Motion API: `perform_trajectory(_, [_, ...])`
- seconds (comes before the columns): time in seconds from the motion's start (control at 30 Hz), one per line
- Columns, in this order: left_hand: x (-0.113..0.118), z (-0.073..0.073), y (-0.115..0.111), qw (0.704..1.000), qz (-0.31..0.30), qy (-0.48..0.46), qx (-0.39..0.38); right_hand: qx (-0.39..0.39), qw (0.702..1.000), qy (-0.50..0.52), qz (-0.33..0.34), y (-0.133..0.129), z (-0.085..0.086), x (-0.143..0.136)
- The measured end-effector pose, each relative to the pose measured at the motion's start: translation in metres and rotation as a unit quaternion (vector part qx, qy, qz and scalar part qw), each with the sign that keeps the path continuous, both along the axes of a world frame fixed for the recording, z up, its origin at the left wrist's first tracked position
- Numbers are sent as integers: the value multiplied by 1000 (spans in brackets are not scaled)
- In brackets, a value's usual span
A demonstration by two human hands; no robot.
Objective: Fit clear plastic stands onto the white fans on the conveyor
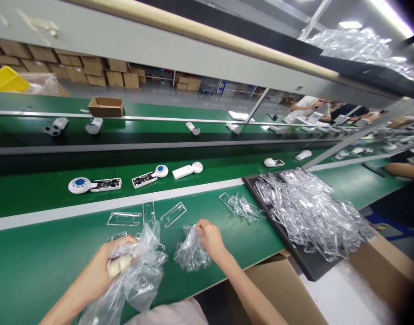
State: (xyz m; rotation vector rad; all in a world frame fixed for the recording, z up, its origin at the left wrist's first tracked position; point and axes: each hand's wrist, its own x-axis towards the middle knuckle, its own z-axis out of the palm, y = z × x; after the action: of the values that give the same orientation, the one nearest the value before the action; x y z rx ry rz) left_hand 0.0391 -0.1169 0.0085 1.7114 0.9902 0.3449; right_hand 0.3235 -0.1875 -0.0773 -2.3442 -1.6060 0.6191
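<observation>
My left hand (107,259) is closed around a crumpled clear plastic bag (144,275) that hangs toward the table's front edge. Something pale shows at its curled fingers; I cannot tell what it is. With fingertips pinched together, my right hand (209,237) grips the top of a second clear plastic bag (192,253), bunched up on the green table (180,286). Its contents are hard to make out. Just behind both hands lie several clear plastic frames, among them one flat rectangular frame (124,219) and a tilted frame (173,214).
A black tray (310,271) heaped with clear frames (308,207) stands at the right, a loose frame pile (242,206) beside it. White devices with round heads, one with a blue centre (80,185), line the green belt (31,198). A slanted post (349,140) rises behind. Co-workers sit far right.
</observation>
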Motion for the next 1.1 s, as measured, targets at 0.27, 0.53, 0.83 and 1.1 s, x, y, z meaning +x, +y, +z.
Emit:
perform_trajectory(0.27, [-7, 9, -3, 999, -33, -3, 14, 252, 963, 15, 93, -26, 93, -16])
perform_trajectory(0.53, [-8, 29, -13, 995, -44, -80, 34, 296, 940, 44, 162, -7, 116, -43])
perform_trajectory(0.83, [-45, 29, -27, 995, 59, -83, 17, 276, 944, 53, 171, 20, 120, -72])
perform_trajectory(1.1, [-82, 17, -59, 984, 91, -134, -68, 67, 879, 414, 226, 6, 97, -188])
